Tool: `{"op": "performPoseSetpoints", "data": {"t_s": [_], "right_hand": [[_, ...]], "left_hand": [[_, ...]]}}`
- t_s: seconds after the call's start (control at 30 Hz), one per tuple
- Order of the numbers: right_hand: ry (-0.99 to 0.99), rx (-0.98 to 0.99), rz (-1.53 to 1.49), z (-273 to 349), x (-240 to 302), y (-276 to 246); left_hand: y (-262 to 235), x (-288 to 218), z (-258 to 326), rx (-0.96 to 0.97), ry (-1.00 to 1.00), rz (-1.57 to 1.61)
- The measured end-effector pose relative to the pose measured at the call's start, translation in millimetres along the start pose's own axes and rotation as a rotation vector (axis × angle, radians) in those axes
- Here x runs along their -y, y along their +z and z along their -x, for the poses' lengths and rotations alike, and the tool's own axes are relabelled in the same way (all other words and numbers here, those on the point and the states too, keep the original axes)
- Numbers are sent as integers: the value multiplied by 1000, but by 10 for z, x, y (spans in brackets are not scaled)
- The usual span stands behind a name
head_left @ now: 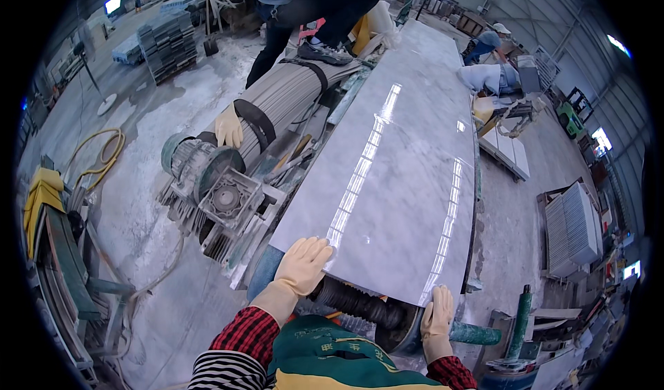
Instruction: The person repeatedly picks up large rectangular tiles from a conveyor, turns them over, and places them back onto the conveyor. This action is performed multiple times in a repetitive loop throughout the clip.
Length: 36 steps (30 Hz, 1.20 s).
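A long polished stone slab point(394, 196), white with grey veining, stretches away from me and mirrors bright strips of light. At its near left corner lies my left hand point(302, 269), in a cream rubber glove, the fingers stretched flat over the edge onto the top. My right hand point(437, 321), gloved alike, touches the near right corner with its fingers extended upward; its palm side is hidden. Beneath the near edge, between my hands, shows a dark ribbed roller or bellows point(363, 305).
Left of the slab are a dusty motor point(207, 165) with a spare glove point(229, 127) on it and a strapped grey bundle point(280, 96). A person's shoe point(325, 53) rests there. Another person point(486, 46) bends at the far right. A green post point(520, 324) stands near right.
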State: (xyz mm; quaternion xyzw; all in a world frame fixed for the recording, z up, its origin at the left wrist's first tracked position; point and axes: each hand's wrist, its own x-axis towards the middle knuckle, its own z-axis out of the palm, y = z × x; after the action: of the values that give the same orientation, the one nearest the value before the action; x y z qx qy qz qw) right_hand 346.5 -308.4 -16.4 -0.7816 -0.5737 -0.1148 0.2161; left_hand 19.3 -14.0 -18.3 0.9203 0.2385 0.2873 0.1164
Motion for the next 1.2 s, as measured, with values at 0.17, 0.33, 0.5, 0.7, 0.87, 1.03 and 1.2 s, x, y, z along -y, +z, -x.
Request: {"op": "performPoseSetpoints", "data": {"t_s": [0.17, 0.33, 0.5, 0.7, 0.87, 1.03, 1.2], "right_hand": [[10, 5, -10, 19, 0, 7], [18, 7, -12, 20, 40, -10], [50, 46, -41, 19, 79, -43], [10, 15, 19, 128, -19, 39], [56, 55, 21, 161, 1, 15], [59, 48, 21, 215, -19, 32], [37, 39, 21, 225, -29, 46]], "left_hand": [[0, -4, 11, -7, 1, 1], [-12, -7, 33, -3, -8, 8], [-22, -23, 61, -17, -4, -3], [2, -9, 85, 2, -4, -14], [-7, -23, 101, 0, -5, -14], [-40, -48, 102, -15, 0, -14], [-54, -54, 108, -21, 5, -23]]}}
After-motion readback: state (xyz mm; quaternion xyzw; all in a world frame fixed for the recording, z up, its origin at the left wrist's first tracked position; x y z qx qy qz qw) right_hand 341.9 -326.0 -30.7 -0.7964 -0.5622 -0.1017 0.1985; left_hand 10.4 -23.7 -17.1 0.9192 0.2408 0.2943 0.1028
